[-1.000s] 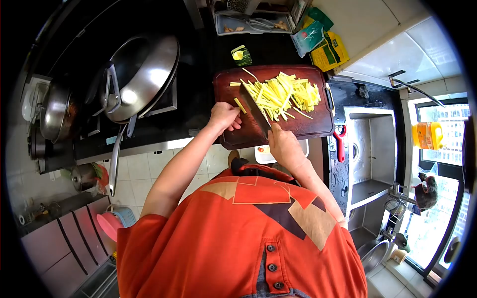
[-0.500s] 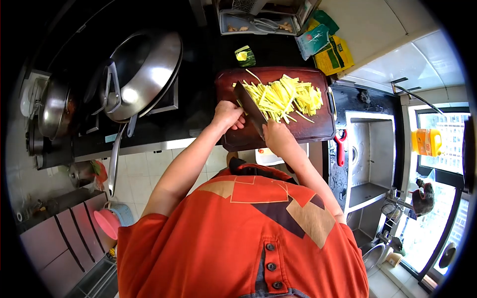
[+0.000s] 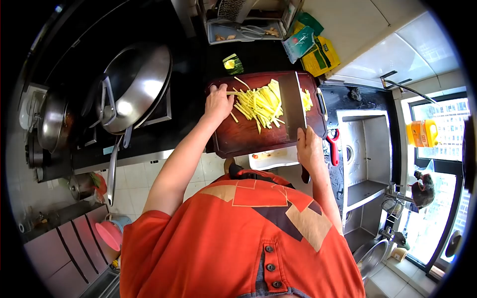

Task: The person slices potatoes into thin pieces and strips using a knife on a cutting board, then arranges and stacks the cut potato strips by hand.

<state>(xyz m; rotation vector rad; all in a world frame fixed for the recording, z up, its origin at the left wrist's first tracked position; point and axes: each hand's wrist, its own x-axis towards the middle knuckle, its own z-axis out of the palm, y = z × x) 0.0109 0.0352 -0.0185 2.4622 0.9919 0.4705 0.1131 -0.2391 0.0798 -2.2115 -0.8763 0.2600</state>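
Observation:
A dark red-brown cutting board [image 3: 243, 141] carries a heap of pale yellow squash strips [image 3: 261, 105]. My right hand [image 3: 310, 149] is wrapped round the handle of a cleaver [image 3: 294, 102]. Its broad blade lies over the right part of the heap, with some strips showing beyond it and others hidden. At the board's left edge is my left hand [image 3: 219, 104], fingers curled and pinched at the end of a loose strip. Behind the board stands a green-skinned squash piece [image 3: 232, 64] with yellow cut flesh.
A steel wok [image 3: 131, 94] sits on the stove at left. To the right are a red-handled peeler [image 3: 334, 147] and a steel sink [image 3: 370, 149]. Bags [image 3: 320, 57] and a tray with scissors [image 3: 246, 32] stand behind; a white tray [image 3: 273, 158] is below the board's front edge.
The cleaver has moved from the heap's left side to its right, carried by my right hand. My left hand has shifted up and left to the board's edge. The view has turned slightly.

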